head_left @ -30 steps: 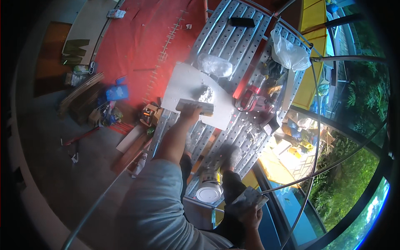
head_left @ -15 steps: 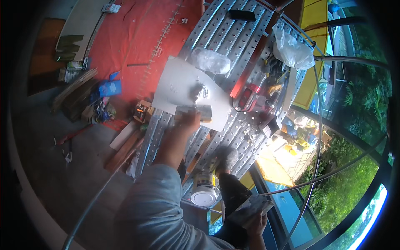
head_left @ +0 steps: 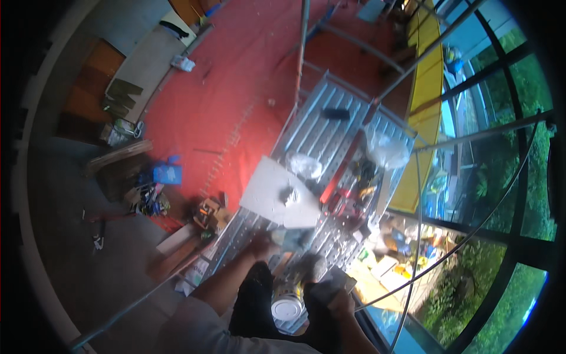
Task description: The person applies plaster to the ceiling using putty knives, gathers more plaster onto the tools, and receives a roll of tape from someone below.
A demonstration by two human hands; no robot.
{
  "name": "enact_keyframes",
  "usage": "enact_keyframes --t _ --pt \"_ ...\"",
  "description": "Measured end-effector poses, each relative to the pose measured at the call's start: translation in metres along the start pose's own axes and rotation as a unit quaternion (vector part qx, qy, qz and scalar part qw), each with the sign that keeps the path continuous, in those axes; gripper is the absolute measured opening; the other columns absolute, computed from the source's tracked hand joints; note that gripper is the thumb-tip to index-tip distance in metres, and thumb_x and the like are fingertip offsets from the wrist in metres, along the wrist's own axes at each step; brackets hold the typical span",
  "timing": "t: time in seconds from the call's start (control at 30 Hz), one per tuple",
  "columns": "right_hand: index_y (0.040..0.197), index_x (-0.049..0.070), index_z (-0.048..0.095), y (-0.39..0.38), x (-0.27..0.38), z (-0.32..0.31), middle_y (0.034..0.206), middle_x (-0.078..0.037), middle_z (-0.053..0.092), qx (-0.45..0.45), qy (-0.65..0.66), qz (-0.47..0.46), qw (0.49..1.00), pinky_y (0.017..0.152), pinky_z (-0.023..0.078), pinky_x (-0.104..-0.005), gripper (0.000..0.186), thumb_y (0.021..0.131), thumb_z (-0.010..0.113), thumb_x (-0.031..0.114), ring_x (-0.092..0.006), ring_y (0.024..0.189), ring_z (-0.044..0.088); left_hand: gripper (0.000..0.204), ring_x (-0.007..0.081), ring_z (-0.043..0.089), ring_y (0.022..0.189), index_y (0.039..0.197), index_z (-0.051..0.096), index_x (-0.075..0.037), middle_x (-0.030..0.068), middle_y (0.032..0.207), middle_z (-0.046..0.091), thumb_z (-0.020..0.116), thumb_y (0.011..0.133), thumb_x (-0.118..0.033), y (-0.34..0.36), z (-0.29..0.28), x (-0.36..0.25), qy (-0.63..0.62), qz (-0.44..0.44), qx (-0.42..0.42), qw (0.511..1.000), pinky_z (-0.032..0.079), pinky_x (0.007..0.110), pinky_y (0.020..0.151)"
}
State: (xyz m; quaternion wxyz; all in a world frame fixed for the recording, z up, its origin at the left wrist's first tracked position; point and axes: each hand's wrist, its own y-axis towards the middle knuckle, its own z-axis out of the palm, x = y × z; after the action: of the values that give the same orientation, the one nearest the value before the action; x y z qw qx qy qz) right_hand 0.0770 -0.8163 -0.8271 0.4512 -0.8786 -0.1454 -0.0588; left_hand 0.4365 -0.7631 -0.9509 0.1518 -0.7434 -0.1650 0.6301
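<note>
My left hand (head_left: 258,249) is closed on a wide-bladed putty knife (head_left: 298,239), whose greyish blade reaches right over the metal scaffold deck. Just beyond that blade lies a pale board (head_left: 268,189) with a small heap of white putty (head_left: 290,196) on it. Lower right, in front of my leg, my right hand (head_left: 342,304) grips a flat grey plate-like tool (head_left: 333,284); its exact kind is blurred. Between my legs stands a white-lidded bucket (head_left: 287,307).
On the deck (head_left: 324,121) lie a clear plastic bag (head_left: 305,166), a dark flat object (head_left: 335,114), red tools (head_left: 342,203) and a white bag (head_left: 386,150). Metal rails and a dark cable (head_left: 454,248) cross the right side. Red sheeting (head_left: 218,118) covers the floor below.
My view has pulled back and up from the deck. The putty knife has come off the board toward me, still in my left hand. My right hand and its grey tool sit further left in view.
</note>
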Motion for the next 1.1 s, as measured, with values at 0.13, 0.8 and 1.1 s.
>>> enact_keyframes --t 0.13,0.8,1.1 --pt "0.119 0.004 0.057 -0.020 0.050 -0.075 0.110 -0.016 0.066 -0.129 0.139 -0.150 0.970 0.082 0.053 -0.0460 0.046 0.083 0.064 0.032 -0.0375 0.095 0.066 0.037 0.0231 0.065 0.108 0.118 0.065 -0.005 0.0114 0.117 0.067 0.065 0.082 -0.014 -0.080 -0.015 -0.261 -0.095 0.273 0.005 0.957 0.050 0.037 0.090" --pt "0.131 0.000 0.047 -0.213 0.241 -0.308 0.125 -0.018 0.059 0.060 0.845 -0.255 0.466 0.101 0.046 -0.0441 0.045 0.103 0.034 0.033 -0.0316 0.115 0.059 0.058 0.0254 0.060 0.110 0.121 0.066 -0.017 0.0036 0.126 0.064 0.084 0.066 -0.020 -0.219 -0.110 -0.519 0.239 0.511 -0.197 0.802 0.040 0.038 0.089" --pt "0.139 0.005 0.043 -0.221 0.265 -0.307 0.139 -0.015 0.051 0.085 0.839 -0.286 0.454 0.112 0.035 -0.0491 0.044 0.104 0.033 0.029 -0.0322 0.129 0.049 0.056 0.0253 0.064 0.099 0.117 0.067 -0.011 0.0079 0.120 0.067 0.075 0.063 -0.006 -0.237 -0.144 -0.504 0.234 0.510 -0.232 0.795 0.043 0.038 0.081"
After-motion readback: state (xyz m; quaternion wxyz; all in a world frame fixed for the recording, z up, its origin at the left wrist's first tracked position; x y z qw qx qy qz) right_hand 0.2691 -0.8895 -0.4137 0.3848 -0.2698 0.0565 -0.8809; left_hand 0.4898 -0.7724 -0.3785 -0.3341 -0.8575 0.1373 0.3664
